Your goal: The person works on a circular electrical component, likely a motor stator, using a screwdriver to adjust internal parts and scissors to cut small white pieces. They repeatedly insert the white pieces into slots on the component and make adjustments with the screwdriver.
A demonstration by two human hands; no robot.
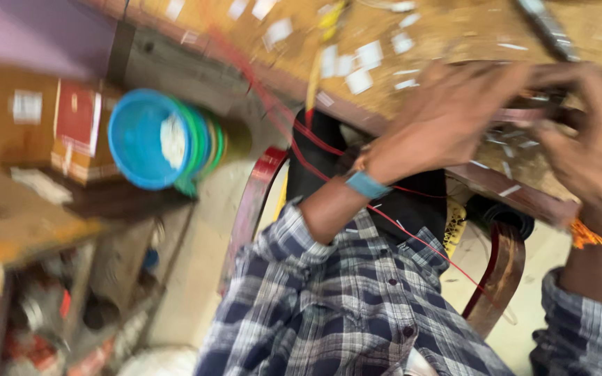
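A small dark object (541, 104) sits at the workbench edge, lying roughly flat. Blur hides its shape; fingers cover much of it from both sides.

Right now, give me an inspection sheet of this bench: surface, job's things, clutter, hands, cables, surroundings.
Surface: brown workbench, scuffed, picture blurred.
Job's things: a dark object between the hands, too blurred to identify.
Clutter: white paper scraps scattered on the bench.
Hands: left hand and right hand meet at the dark object; grip unclear.
Cables: red wire runs off the bench edge toward the lap.
Surroundings: stacked coloured bowls, cardboard boxes, shelf below.
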